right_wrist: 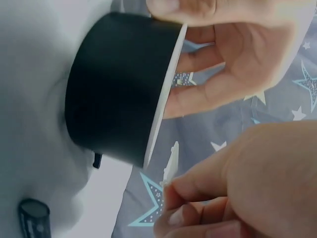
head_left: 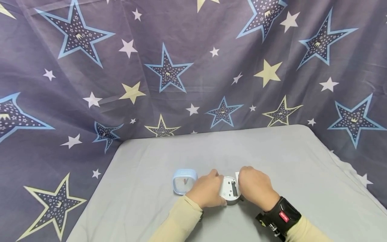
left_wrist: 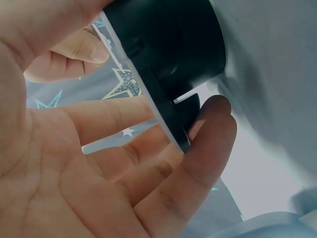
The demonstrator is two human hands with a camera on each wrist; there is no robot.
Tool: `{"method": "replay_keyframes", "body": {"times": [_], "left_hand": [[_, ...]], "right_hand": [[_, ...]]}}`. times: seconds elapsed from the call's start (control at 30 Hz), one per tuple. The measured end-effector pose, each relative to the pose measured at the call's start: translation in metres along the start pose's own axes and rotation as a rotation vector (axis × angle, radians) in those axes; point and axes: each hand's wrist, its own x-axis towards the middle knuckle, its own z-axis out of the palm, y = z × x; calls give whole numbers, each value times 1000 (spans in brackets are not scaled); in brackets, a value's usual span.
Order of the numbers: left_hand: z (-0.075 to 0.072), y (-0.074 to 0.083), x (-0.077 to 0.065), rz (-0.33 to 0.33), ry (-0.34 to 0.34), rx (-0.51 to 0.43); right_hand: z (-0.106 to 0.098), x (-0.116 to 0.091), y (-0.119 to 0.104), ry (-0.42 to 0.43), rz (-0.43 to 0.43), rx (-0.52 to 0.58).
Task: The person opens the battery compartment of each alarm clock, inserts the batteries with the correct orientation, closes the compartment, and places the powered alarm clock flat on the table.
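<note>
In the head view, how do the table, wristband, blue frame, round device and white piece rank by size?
1. Table
2. Wristband
3. Blue frame and round device: too alike to rank, the device partly covered
4. White piece, as far as it shows

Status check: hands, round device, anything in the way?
Left hand grips round device. Right hand pinches small white piece. Blue case beside left hand, seemingly not obstructing.

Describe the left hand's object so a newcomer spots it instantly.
On the grey table, find the left hand. It grips a round device, white on top and dark below. Unlike the squarish blue frame beside that hand, it has a dark slot.
</note>
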Motion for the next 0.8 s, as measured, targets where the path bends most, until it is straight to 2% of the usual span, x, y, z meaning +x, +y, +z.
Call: {"method": "replay_keyframes", "body": {"times": [0.47, 0.8], "left_hand": [[-1, 2, 1, -4, 6, 13], [-1, -1, 1, -11, 7, 9]], "right_hand": [[-5, 20, 34, -55, 59, 72], [-1, 28, 43, -85, 70, 83]]}}
